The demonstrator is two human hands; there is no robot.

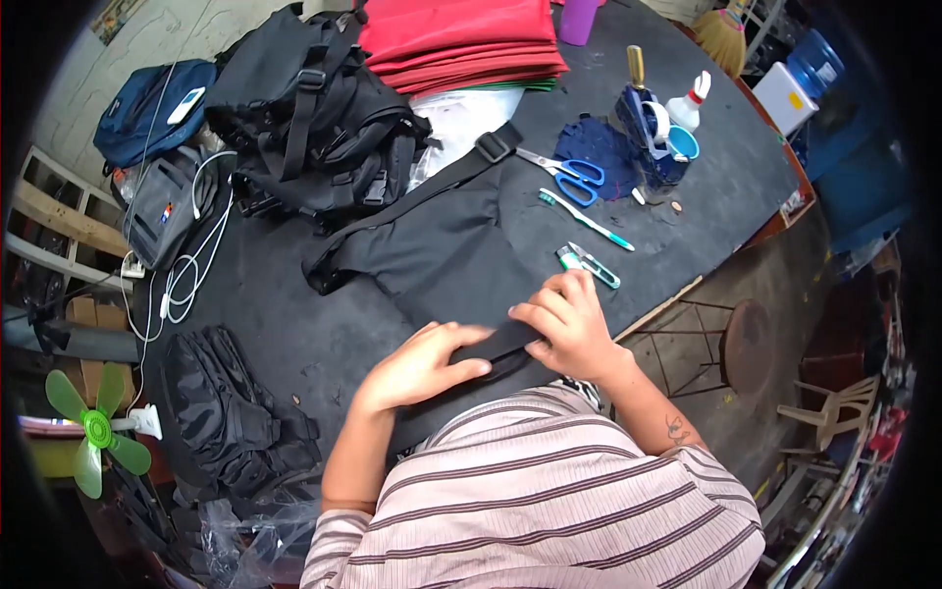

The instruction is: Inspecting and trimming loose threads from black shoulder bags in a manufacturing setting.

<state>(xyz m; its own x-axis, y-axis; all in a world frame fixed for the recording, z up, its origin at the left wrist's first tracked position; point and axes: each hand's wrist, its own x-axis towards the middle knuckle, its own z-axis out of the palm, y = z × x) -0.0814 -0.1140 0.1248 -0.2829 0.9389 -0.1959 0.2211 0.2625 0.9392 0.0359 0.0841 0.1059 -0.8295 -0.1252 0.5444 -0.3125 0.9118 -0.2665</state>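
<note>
a dark tabletop (265,294) carries everything around a black fabric bag (442,240), which lies flat in front of a person in a striped top. the largest thing near that bag is a heap of black bags (294,128), just beyond it and to its left. a stack of red sheets (456,39) sits past the bag's far end; a blue backpack (147,113) is well to its left, past the heap. at the bag's near edge, close to the person's body, the right hand (564,324) pinches a flat black band (505,339) between thumb and curled fingers. the left hand (427,363) touches the band's other end, thumb stretched along it; its fingertips are blurred, so whether it grips cannot be told. to the bag's right lie blue-handled scissors (577,179), then a green and white toothbrush (589,221), then small green thread snips (594,265) just beyond the right hand.
</note>
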